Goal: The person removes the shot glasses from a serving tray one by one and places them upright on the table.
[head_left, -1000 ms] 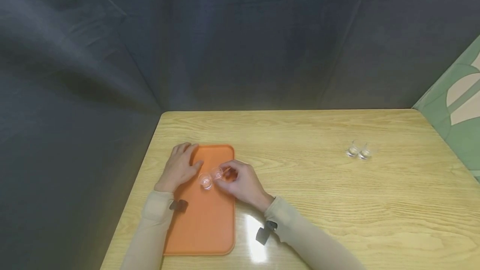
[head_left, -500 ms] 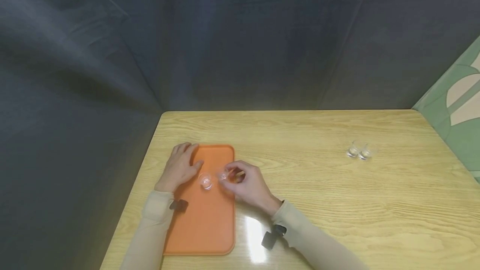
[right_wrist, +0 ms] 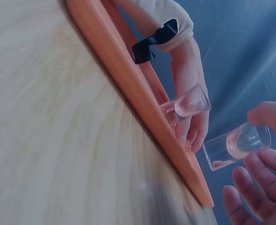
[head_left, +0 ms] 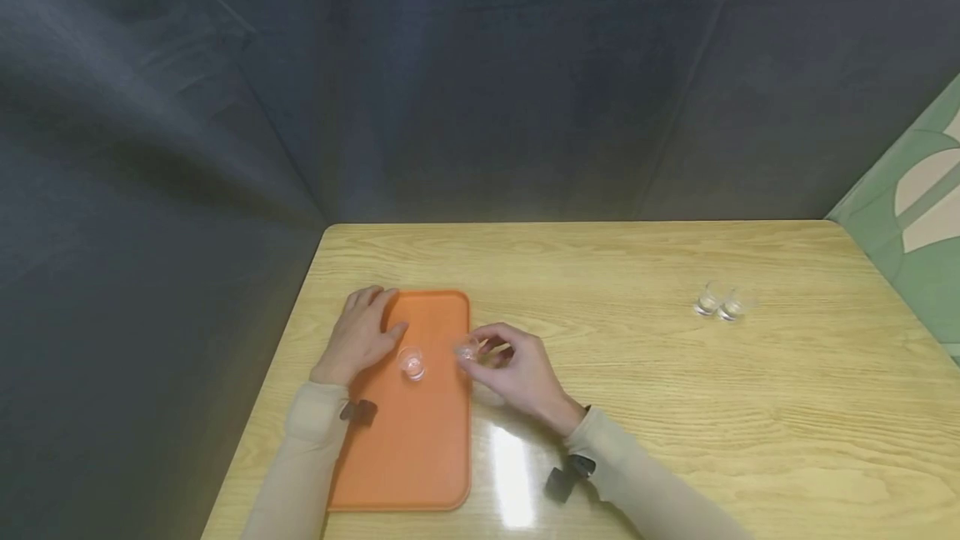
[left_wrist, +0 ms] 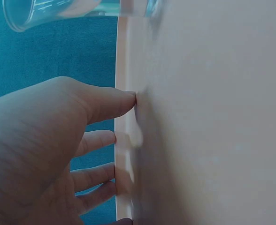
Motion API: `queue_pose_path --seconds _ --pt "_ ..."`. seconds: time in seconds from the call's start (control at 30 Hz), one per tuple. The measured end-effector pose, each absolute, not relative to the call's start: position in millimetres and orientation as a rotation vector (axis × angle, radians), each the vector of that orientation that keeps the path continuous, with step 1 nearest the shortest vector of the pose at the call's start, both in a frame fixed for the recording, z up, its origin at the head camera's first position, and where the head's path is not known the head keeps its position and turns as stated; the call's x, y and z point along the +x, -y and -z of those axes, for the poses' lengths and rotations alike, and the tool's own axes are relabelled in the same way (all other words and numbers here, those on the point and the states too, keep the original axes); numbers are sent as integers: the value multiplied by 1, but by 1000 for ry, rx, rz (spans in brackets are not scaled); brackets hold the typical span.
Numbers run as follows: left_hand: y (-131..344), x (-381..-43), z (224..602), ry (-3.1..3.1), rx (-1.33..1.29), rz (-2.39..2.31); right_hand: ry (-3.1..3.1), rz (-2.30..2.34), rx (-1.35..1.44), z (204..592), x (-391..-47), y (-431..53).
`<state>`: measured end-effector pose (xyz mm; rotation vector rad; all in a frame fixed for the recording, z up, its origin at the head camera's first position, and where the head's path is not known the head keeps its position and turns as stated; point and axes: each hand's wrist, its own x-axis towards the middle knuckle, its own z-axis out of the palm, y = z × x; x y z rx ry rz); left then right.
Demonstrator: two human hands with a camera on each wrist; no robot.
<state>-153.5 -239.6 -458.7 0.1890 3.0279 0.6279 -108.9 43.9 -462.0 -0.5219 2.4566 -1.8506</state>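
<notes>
A small clear shot glass (head_left: 411, 363) stands upright on the orange tray (head_left: 412, 448); its lower part enters the top of the left wrist view. My right hand (head_left: 525, 369) pinches a second shot glass (right_wrist: 236, 143) between thumb and fingertips near the rim. That glass is upright and raised, overlapping the tray's right edge in the head view. My left hand (head_left: 356, 340) rests at the tray's left edge, fingers spread and mostly straight. In the left wrist view the thumb touches the tray's inner side and the other fingertips meet the outer rim.
Two more shot glasses stand close together on the wooden table (head_left: 600, 407) at the back right: one on the left (head_left: 706, 300), one on the right (head_left: 729, 307). A dark curtain (head_left: 525, 90) hangs behind the table and along its left side.
My right hand has moved the pinched glass rightward, away from the standing glass, toward the tray's right edge. My left hand and the other glasses have stayed in place.
</notes>
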Motion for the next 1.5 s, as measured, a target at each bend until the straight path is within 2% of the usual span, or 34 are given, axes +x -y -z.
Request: queue_pose_path --seconds 0.4,0.9,1.5 --pt "240 -154 460 -3019 172 -623 -2531 1881 -512 465 -111 -65" --pt "240 -153 460 -3013 161 -625 -2477 1827 -305 467 -113 -89" --pt "241 -155 463 -3024 180 -624 -2557 1819 -231 471 -116 -121"
